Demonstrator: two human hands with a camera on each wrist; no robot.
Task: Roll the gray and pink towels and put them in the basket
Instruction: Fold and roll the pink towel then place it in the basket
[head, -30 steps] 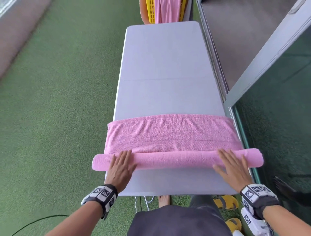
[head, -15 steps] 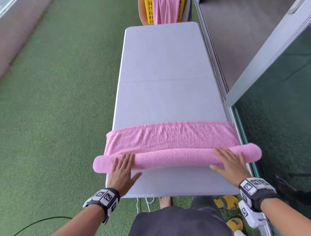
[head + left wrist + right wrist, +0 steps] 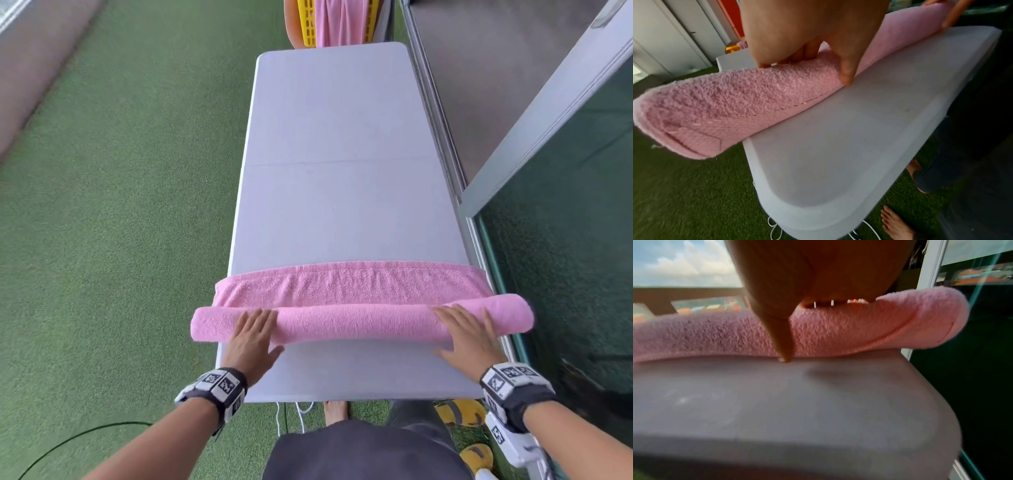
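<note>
Mid-roll on pink towel [image 3: 359, 323]: roll lies across near end of white table [image 3: 342, 205], under my fingers; short flat strip left beyond fingertips. Left hand [image 3: 251, 337] and right hand [image 3: 467, 334] flat on top, fingers straight, slightly spread, gripping nothing. Next, I judge: even forward push, both palms. Yellow basket [image 3: 306, 22] far beyond fingertips. Gray towel not seen.

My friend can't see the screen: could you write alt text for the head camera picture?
Two bare hands, left hand and right hand, press flat on a pink towel rolled most of the way up across a white table. A flat strip remains unrolled; a yellow basket stands beyond the far end.
</note>
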